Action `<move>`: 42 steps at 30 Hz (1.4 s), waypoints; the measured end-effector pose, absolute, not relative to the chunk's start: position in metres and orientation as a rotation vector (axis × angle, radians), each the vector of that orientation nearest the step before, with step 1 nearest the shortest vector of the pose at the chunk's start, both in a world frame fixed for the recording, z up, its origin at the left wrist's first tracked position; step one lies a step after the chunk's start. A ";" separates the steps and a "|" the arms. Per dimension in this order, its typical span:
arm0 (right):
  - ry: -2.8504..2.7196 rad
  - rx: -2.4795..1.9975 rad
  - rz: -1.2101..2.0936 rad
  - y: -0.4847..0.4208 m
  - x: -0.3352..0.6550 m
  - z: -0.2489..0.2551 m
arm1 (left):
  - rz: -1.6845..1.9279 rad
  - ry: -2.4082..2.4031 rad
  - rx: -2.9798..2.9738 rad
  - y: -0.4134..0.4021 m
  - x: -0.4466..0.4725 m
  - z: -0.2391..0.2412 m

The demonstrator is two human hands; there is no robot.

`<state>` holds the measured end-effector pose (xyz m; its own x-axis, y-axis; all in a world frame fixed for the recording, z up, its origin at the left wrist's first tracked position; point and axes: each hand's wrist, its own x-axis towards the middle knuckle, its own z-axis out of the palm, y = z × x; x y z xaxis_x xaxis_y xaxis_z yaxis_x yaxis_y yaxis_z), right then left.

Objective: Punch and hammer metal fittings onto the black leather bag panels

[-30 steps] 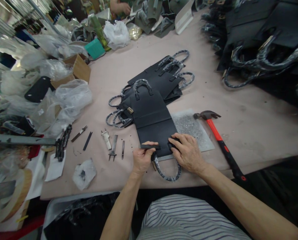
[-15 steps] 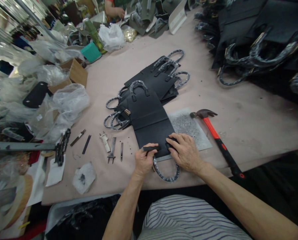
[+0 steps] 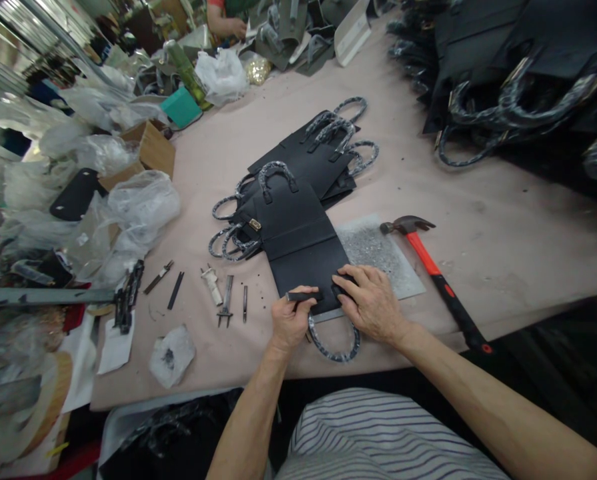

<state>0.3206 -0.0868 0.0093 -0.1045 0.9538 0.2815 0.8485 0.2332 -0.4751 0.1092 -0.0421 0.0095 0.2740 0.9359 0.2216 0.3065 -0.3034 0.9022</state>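
Note:
A black bag panel (image 3: 305, 257) lies unfolded on the table, with one plastic-wrapped handle at its far end. The other wrapped handle (image 3: 335, 357) loops off the near edge towards me. My left hand (image 3: 291, 325) is closed round a dark metal punch (image 3: 298, 296), which lies slanted over the panel's near left part. On the near right part, the bent fingers of my right hand (image 3: 373, 303) pinch a small black piece that looks like the handle's end tab; the fingers partly hide it. Under the panel's near right side lies a grey, pitted board (image 3: 378, 257).
A claw hammer (image 3: 433, 267) with a red and black grip lies right of the board. Several metal punches (image 3: 224, 303) lie on the left. More black panels (image 3: 303, 157) are stacked beyond, and a big pile (image 3: 473, 60) stands far right. A co-worker's hand (image 3: 238, 28) shows at the back.
The view has shifted very slightly. Both hands, the punch and the bag panel keep practically the same places.

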 end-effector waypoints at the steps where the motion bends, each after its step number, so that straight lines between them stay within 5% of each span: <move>1: -1.984 -1.649 0.259 -0.087 0.321 0.009 | 1.035 1.133 1.776 -0.042 0.109 0.009; 21: -1.889 -1.542 0.325 -0.091 0.340 0.013 | 1.050 1.126 2.024 -0.047 0.120 0.009; 27: -1.717 -2.103 -0.042 -0.120 0.419 0.011 | 0.977 1.095 2.088 -0.046 0.125 0.014; 32: -1.512 -2.397 0.373 -0.132 0.452 -0.001 | 0.933 1.088 2.125 -0.045 0.127 0.015; 38: -0.765 -1.910 1.459 -0.109 0.451 0.036 | 0.989 1.072 2.135 -0.045 0.127 0.008; 42: -0.564 -1.845 1.404 -0.108 0.430 0.081 | 0.980 1.078 2.119 -0.045 0.127 0.006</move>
